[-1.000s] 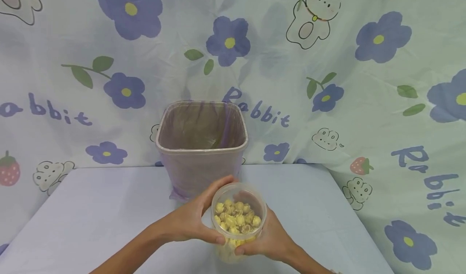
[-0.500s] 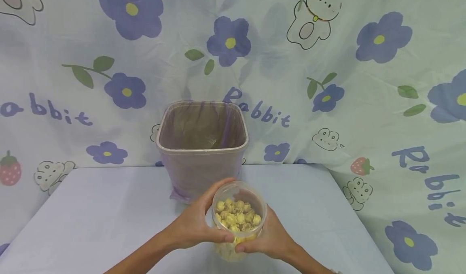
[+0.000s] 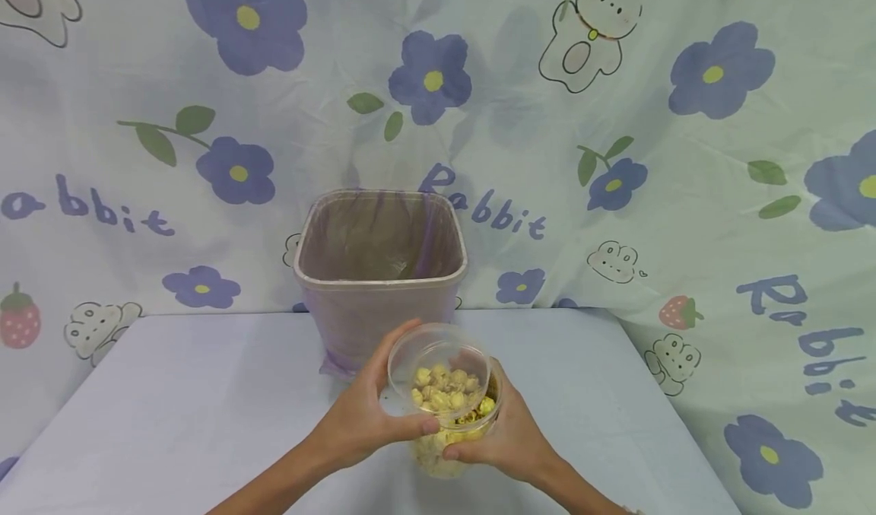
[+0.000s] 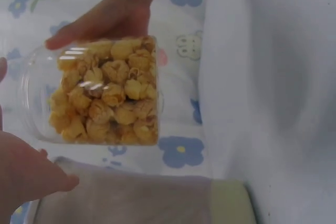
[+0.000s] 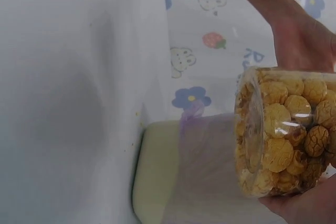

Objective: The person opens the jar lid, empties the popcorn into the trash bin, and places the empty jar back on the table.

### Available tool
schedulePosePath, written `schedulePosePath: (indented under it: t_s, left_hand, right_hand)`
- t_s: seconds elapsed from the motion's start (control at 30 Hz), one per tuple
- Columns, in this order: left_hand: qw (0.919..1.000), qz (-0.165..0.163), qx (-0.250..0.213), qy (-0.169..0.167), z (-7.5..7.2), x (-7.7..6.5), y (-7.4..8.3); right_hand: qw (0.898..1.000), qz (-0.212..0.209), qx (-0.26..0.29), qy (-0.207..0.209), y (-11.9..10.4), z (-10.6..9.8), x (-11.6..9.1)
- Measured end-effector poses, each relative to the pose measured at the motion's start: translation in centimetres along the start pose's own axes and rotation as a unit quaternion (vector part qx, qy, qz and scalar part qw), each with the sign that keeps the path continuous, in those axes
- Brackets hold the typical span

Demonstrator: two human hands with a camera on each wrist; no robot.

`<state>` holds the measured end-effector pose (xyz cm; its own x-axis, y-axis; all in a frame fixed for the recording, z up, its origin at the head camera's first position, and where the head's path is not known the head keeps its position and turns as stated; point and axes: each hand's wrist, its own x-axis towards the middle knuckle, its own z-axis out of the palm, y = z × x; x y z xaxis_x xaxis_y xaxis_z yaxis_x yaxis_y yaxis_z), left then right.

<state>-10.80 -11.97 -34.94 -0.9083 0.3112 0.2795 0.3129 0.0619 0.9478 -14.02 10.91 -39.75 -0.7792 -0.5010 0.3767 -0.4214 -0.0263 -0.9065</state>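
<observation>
A clear round jar (image 3: 438, 460) of yellow popcorn balls (image 4: 105, 90) is held over the table in front of the bin. My right hand (image 3: 513, 439) grips the jar by its right side, thumb in front. My left hand (image 3: 372, 408) pinches a clear lid (image 3: 438, 344) between thumb and fingers. The lid sits tilted and shifted left over the jar's mouth, with a gap at the right where popcorn shows directly. In the right wrist view, the jar's base (image 5: 252, 135) is off the table.
A squarish bin (image 3: 379, 313) lined with a purple bag stands behind the jar on the white table (image 3: 171, 408). Small crumbs (image 5: 137, 114) lie by its base. A cloth (image 3: 520, 135) printed with flowers and rabbits hangs behind and at the right.
My left hand has raised the lid off the jar's rim, moving it up and slightly left. The right hand keeps its grip on the jar, almost in place.
</observation>
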Motion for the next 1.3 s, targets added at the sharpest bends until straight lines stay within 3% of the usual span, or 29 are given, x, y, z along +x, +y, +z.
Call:
schedulePosePath:
  t_s: [0.27,0.5,0.73,0.83,0.97,1.07,1.23,1.3]
  left_hand:
    - [0.9988,-0.010,0.022,0.041,-2.1,-1.2,0.0]
    - [0.9968,0.008,0.048,0.064,-4.1,-3.2,-1.1]
    - [0.9895,-0.037,0.109,0.088,-6.0,-6.0,-2.6]
    - [0.9843,-0.041,0.146,0.091,-7.1,-7.3,-3.7]
    - [0.9753,-0.039,0.193,0.099,-8.5,-8.9,-5.2]
    - [0.9668,-0.069,0.220,0.111,-9.5,-10.2,-6.4]
    - [0.9412,-0.165,0.275,0.107,-11.2,-11.9,-8.0]
    - [0.9272,-0.207,0.298,0.093,-11.8,-12.5,-8.6]
  right_hand:
    - [1.000,0.023,-0.012,0.016,0.4,-0.8,-0.7]
    - [0.997,0.043,-0.047,0.042,0.9,-1.9,-1.8]
    - [0.996,0.051,-0.053,0.059,1.3,-3.2,-2.8]
    - [0.995,0.053,-0.058,0.066,1.5,-3.6,-3.2]
    - [0.994,0.052,-0.062,0.076,1.6,-4.2,-3.7]
    - [0.993,0.055,-0.065,0.083,1.5,-4.5,-3.9]
    - [0.992,0.048,-0.073,0.092,1.1,-4.9,-4.0]
    - [0.992,0.046,-0.073,0.096,1.1,-5.1,-4.0]
